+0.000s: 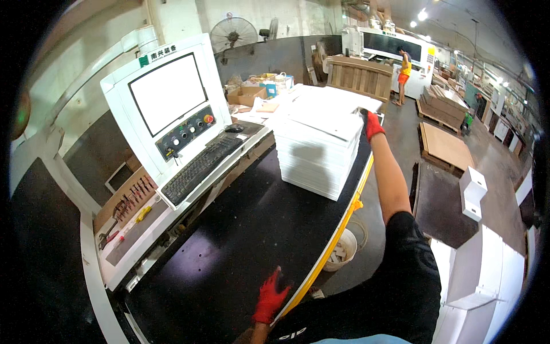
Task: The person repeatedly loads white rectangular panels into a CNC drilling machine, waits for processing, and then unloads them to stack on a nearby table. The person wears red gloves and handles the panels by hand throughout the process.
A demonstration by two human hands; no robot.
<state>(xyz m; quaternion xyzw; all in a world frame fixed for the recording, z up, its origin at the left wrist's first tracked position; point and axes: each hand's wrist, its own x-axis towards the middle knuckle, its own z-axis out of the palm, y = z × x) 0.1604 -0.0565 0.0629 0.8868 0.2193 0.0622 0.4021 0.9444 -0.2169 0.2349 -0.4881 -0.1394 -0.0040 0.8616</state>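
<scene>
A tall stack of white panels (312,157) stands on the black machine table (229,229). My right hand (373,124), in a red glove with dark fingertips, reaches out to the stack's far right corner. Its fingers close on the edge of a white panel (323,117) at the top; part of the grip is hidden. My left hand (271,297), gloved the same way, hovers over or rests on the table's near end, fingers apart and holding nothing. More white panels (349,96) lie just behind the stack.
To the left stands a white control console (154,92) with screen, buttons and keyboard (203,163). Hand tools (129,200) lie beside it. A yellow strip (321,272) edges the table; a bucket of offcuts (342,252) stands below. A person (404,71) stands farther off near pallets of boards (444,143).
</scene>
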